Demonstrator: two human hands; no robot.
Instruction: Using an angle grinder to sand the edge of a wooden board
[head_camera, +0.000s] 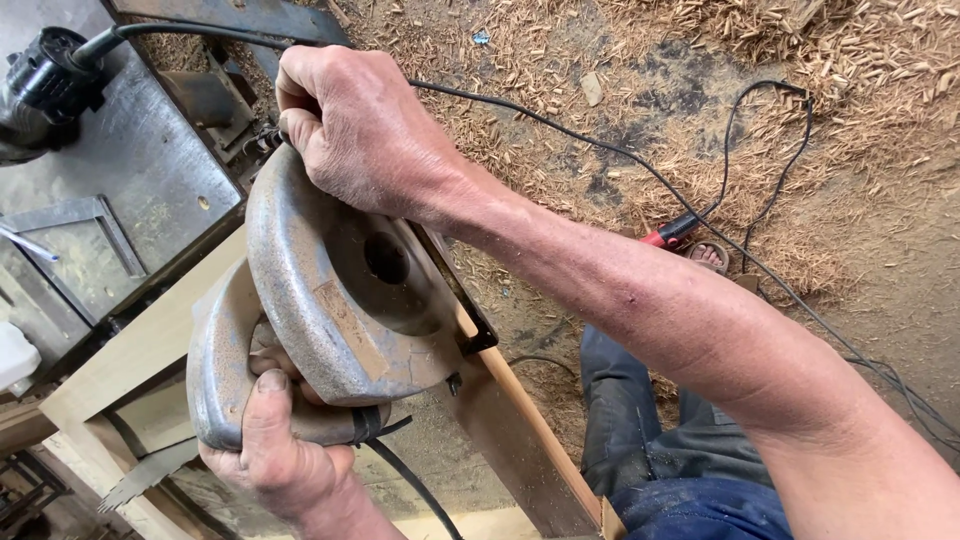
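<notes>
Here, in the middle-left of the frame, a worn grey metal circular saw (330, 300) sits tipped on its side over a pale wooden frame (150, 345), its rounded blade guard facing the camera with a dark hole near the centre. The left hand (275, 455), at the lower left, is clenched around the saw's rear handle, thumb lying along the top of the grip where a black cord (410, 485) leaves it and runs off the bottom edge. The right hand (350, 125), in the upper middle, is closed in a fist over the top front of the saw, fingers curled around a part that is hidden beneath them; its forearm stretches away to the lower right corner. Under the saw the pale timber runs diagonally from the left edge down toward the bottom centre, and a toothed saw blade (150, 475) shows just below it at the lower left. At the upper left stands a grey metal machine table (130, 170) dusted with sawdust, with a black power tool (45, 85) lying on its far corner. The ground across the upper right is covered in wood shavings (800, 60), with thin black cables (770, 170) looping over them and a red-handled tool (668, 232) lying near a sandalled foot (708, 256). Blue-grey trousers (660, 440) fill the lower centre
</notes>
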